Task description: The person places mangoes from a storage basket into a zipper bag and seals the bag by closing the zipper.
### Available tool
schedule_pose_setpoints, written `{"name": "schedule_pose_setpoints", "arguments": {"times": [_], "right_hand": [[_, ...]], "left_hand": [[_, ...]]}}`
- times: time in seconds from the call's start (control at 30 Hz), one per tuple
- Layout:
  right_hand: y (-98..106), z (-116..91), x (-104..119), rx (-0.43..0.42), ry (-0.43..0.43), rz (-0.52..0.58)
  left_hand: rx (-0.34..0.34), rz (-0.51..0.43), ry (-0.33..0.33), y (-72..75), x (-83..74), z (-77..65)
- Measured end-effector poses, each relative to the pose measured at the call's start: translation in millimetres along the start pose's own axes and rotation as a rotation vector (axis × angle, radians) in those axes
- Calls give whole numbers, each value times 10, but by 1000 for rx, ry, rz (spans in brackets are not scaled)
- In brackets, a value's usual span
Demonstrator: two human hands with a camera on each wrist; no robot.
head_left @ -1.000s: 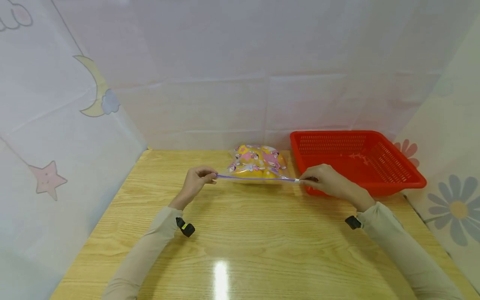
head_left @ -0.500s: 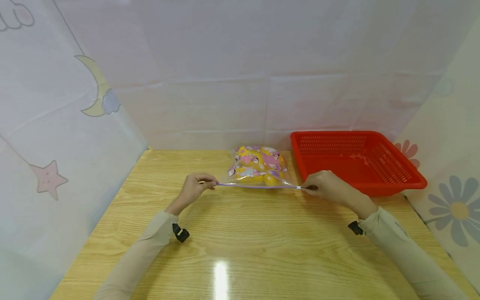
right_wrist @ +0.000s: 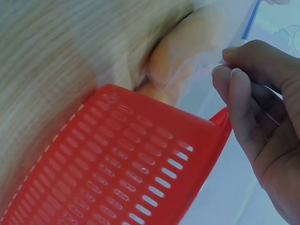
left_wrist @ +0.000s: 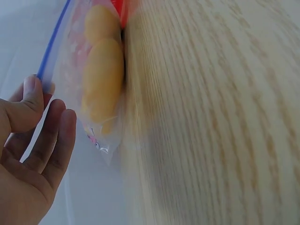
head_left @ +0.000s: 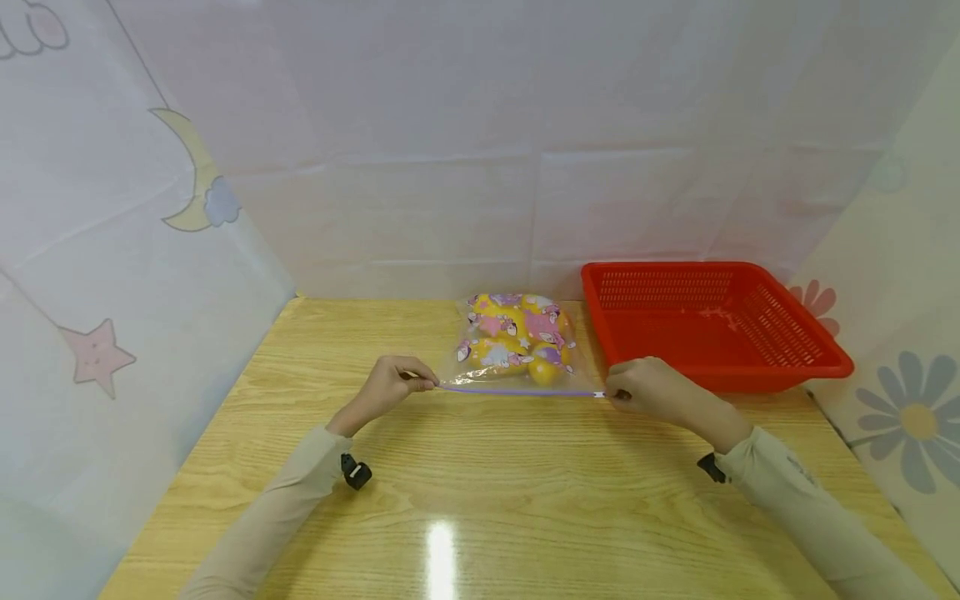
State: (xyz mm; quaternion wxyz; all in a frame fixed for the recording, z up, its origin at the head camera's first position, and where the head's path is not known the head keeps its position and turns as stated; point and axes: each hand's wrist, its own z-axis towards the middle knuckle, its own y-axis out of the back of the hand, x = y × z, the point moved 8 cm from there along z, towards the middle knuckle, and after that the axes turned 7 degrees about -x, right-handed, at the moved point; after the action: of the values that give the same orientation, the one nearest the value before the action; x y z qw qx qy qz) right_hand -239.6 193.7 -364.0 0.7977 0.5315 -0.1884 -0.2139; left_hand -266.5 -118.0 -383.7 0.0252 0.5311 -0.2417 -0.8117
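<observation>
A clear zip bag (head_left: 517,337) with pink and white cartoon prints lies at the back of the wooden table. Inside it are several rounded yellow-orange things (left_wrist: 103,77), some of them long. Along its near edge runs a purple zip strip (head_left: 517,392), stretched straight between both hands. My left hand (head_left: 386,392) pinches the left end between thumb and fingertips. At the other end, beside a white slider (head_left: 598,394), my right hand (head_left: 660,396) pinches the bag's corner. In the right wrist view, the fingertips (right_wrist: 230,54) meet at the clear plastic.
A red plastic basket (head_left: 795,371) with slotted walls stands right of the bag, close behind my right hand. Printed cloth (head_left: 420,200) hangs along the back and both sides of the wooden table (head_left: 480,467).
Both hands have drawn the zip edge nearer and lower, keeping their pinch on it. The bag now lies flatter, with more of its printed top showing.
</observation>
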Motion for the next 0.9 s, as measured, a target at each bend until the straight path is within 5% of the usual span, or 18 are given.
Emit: {"name": "schedule_pose_setpoints", "arguments": {"times": [0.9], "right_hand": [[-183,-124,34,72,-30,44]], "left_hand": [[196,11,-83,-146,-48,-128]]}}
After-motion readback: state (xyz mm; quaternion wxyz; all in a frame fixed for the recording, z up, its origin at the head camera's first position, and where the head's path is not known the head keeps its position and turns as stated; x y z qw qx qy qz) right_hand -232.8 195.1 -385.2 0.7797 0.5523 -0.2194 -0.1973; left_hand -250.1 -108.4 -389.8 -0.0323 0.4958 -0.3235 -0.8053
